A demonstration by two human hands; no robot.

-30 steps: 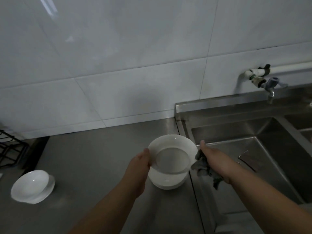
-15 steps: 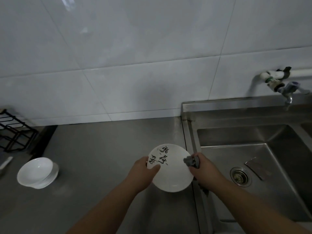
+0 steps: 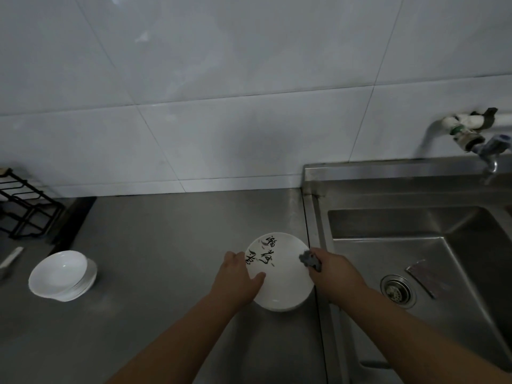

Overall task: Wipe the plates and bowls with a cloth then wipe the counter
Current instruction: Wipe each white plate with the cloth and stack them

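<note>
Clutching hands: left hand (image 3: 235,281) on plate (image 3: 288,281), right hand (image 3: 336,275) round seemingly half-hidden cloth (image 3: 308,258).

cloth (image 3: 308,259) mostly buried in right hand (image 3: 336,275), tap (image 3: 489,146) cropped at right edge, black rack (image 3: 30,214) at left

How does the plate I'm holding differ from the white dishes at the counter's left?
The held plate carries black lettering; the stacked dishes are plain. The held plate is gripped by the left hand, with the right hand holding a cloth at its rim; the stacked dishes sit untouched on the counter. Both are white and round.
</note>
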